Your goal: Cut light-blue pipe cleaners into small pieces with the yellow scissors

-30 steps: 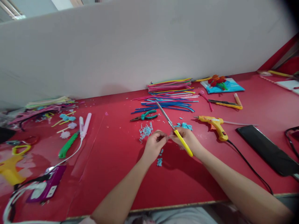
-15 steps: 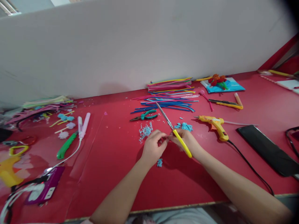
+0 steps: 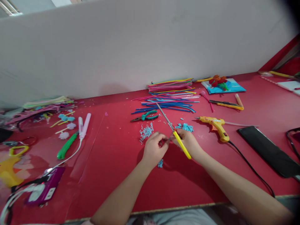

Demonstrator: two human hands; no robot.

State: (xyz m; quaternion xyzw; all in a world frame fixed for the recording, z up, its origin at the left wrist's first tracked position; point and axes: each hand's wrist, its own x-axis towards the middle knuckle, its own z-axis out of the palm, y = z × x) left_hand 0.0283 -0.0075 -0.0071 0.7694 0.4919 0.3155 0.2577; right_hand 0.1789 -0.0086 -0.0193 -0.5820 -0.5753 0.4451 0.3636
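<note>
Yellow-handled scissors (image 3: 183, 146) slant over the middle of a red table (image 3: 112, 162), held at the right hand (image 3: 191, 141), with the handle lying across that hand and the blades reaching out ahead of it. Both hands are close together, their fingertips meeting or nearly so in front of the body; the left hand (image 3: 153, 149) curls thumb against fingers, but whatever is pinched between the two is too small to tell. The long axis of the scissors runs from the near right, by the right wrist, to the far left, so the tip points away from the person and shows against the blue stems (image 3: 174, 105); whether it touches them cannot be told. Teal-handled pliers (image 3: 146, 116) lie beyond the left hand, left of the blades. Blue pieces (image 3: 187, 127) sit just beyond the right hand, the nearer one to them, while pale blue snippets (image 3: 146, 132) are scattered just past the left hand. Smallest is a little blue cluster (image 3: 160, 163) on the near side, just beside the left wrist.
</note>
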